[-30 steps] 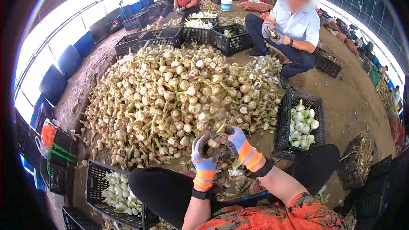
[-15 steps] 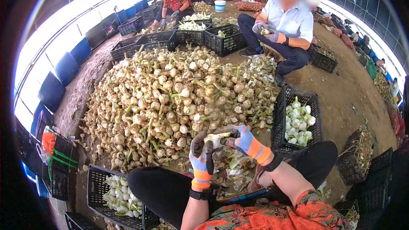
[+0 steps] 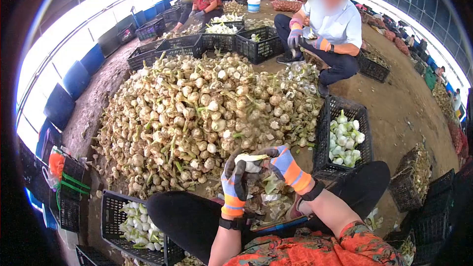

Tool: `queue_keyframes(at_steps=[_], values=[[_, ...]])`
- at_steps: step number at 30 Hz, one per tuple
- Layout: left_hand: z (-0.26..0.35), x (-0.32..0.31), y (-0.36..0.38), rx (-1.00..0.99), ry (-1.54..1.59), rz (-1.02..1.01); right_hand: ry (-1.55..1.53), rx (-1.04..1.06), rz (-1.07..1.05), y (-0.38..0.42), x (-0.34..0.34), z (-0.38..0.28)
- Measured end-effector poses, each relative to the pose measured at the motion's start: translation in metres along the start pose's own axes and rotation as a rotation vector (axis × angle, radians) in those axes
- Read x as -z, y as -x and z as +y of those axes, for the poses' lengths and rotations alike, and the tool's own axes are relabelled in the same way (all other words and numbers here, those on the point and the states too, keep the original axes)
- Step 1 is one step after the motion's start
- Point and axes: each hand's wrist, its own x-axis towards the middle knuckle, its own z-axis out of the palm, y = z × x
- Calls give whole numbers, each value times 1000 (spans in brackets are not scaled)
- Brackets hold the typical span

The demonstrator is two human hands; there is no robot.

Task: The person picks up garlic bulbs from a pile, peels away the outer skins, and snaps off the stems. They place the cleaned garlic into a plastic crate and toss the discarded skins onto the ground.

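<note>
Between my gloved hands, low in the middle of the head view, is a garlic bulb (image 3: pixel 249 163) with white skin and a pale stem pointing right. My left hand (image 3: pixel 233 182) curls its dark-palmed fingers round the bulb end. My right hand (image 3: pixel 283 164) pinches at the stem side, its fingertips partly hidden. Just beyond my hands rises a big heap of unpeeled garlic (image 3: pixel 187 118), brown and soil-stained. Loose peelings (image 3: pixel 271 194) lie on the ground below my hands, between my legs.
Peeled white garlic fills part of a black crate (image 3: pixel 322 155) at right and another crate (image 3: pixel 107 216) at lower left. A co-worker (image 3: pixel 335 29) squats beyond the heap, gloved hands at work. More black crates (image 3: pixel 258 49) line the far side. Blue barrels (image 3: pixel 76 79) stand along the left wall.
The bulb between my hands has turned slightly and shows more white, with both hands still on it. The co-worker's hand at the back right has lowered.
</note>
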Motion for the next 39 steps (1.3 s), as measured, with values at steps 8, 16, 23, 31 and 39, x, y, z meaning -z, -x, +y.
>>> queue_keyframes(at_steps=[8,16,23,31,39], values=[[-25,17,-13,-166,-355,-10,-6,27,38,6,-3,-15],[-3,12,1,48,23,-242,164,14,128,-6,47,16],[-27,22,-11,-231,-594,-228,718,270,-149,19,-3,-58],[-18,12,-4,-313,-681,-267,1467,245,-295,15,-32,-86],[-15,15,-4,-85,-52,118,1046,362,-17,17,-21,-31]])
